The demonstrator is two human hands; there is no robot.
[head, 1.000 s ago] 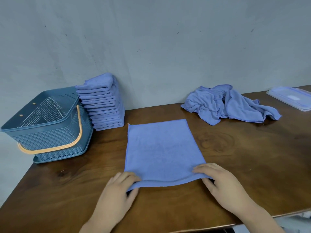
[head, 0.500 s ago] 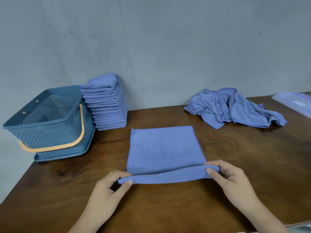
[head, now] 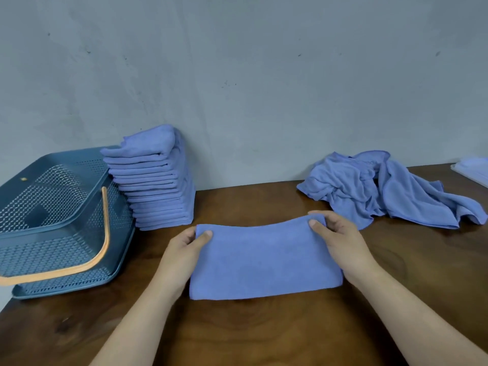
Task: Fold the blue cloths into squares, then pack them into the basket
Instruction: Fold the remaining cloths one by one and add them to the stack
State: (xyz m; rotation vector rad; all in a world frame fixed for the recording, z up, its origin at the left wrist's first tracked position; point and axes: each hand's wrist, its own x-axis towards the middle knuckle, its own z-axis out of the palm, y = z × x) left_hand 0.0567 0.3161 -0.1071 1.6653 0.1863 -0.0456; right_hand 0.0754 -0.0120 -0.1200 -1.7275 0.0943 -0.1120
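Left hand (head: 184,249) and right hand (head: 336,237) each pinch a far corner of the half-folded cloth (head: 264,262) on the table (head: 264,334).

Blue cloth (head: 264,262) folded in half, far corners pinched by left grip (head: 184,249) and right grip (head: 335,241). Folded stack (head: 155,180) beyond left grip, beside teal basket (head: 66,249). Crumpled pile (head: 383,188) beyond right grip.

The dark wooden worktop (head: 264,336) carries a blue mesh basket (head: 66,249) at its far left corner, tilted. Just beside it, at the far edge, stands a stack of folded blue cloths (head: 158,186). A half-folded cloth (head: 264,262) lies mid-worktop. A rumpled heap of cloths (head: 383,191) lies far right, and a pale lid (head: 474,170) at the right edge.
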